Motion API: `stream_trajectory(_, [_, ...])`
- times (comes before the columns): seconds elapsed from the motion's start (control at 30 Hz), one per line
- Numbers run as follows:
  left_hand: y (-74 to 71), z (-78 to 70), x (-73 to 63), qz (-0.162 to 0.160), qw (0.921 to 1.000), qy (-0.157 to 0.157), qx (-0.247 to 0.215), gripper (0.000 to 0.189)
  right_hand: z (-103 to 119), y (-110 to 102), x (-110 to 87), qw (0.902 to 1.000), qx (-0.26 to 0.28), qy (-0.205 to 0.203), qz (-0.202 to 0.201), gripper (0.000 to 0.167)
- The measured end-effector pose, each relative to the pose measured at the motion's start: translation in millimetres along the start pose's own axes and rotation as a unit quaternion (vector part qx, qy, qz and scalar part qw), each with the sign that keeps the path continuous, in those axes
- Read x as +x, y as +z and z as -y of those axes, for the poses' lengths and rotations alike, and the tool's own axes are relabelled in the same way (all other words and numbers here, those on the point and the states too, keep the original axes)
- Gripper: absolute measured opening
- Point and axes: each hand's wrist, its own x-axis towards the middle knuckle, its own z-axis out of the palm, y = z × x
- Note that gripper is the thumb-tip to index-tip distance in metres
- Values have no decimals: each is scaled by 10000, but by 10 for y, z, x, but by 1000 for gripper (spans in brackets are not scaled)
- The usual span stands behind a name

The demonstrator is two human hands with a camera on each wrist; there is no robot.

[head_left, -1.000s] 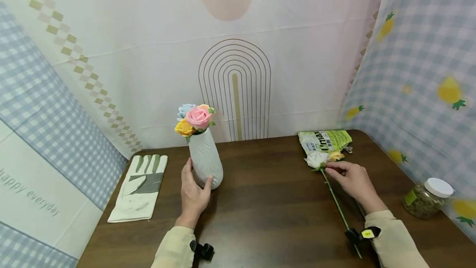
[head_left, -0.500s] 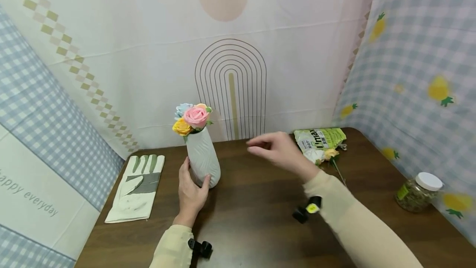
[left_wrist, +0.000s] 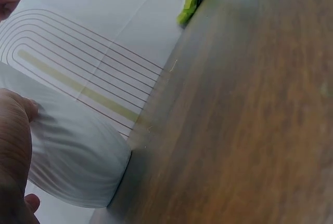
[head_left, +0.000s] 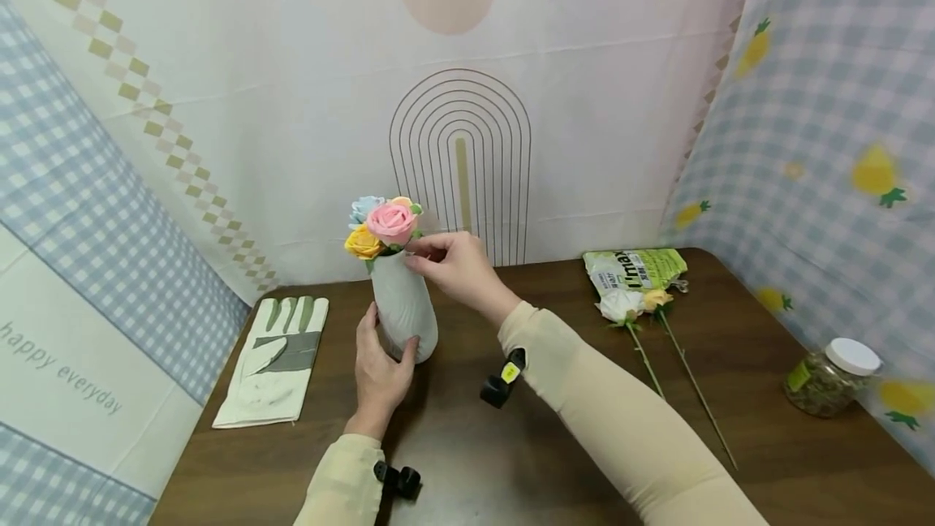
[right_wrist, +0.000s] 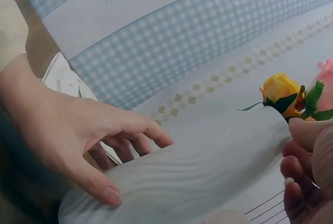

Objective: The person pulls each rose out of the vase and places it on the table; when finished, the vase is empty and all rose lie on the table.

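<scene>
My left hand (head_left: 383, 376) grips the lower part of a white ribbed vase (head_left: 404, 307), thumb on its near side and fingers around the left. The vase holds several artificial roses: a pink rose (head_left: 392, 222), a yellow rose (right_wrist: 281, 91), a light blue rose (head_left: 364, 209) and a partly hidden orange one. At the vase's mouth is my right hand (head_left: 463, 270), its thumb and index finger pinching the right side of the rim, just below the pink rose. In the right wrist view, its other fingers curl beside the neck.
A white rose (head_left: 621, 305) and a pale yellow rose (head_left: 657, 299) lie at the right by a green packet (head_left: 635, 269). Farther right stands a white-lidded jar (head_left: 833, 377). A white-and-green glove (head_left: 273, 364) lies left of the vase on the brown table (head_left: 467, 445).
My right hand has left the white rose on the table and swung left to the vase's rim. The left hand keeps its hold on the vase.
</scene>
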Motion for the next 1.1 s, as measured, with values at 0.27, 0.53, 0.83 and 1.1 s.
stream_trajectory(0.27, [-6,22,-1,-164,9997,192,36,87,-21,131,110,9998,121,-142,-22,19])
stream_trajectory(0.53, [-29,43,-20,-113,9998,107,116,88,20,182,154,9998,-126,-177,11,13])
stream_trajectory(0.83, [9,28,9,-16,9999,10,156,90,93,141,201,9987,140,-457,-188,11])
stream_trajectory(1.1, [24,8,1,39,9999,70,108,89,194,80,181,9965,349,-700,-305,16])
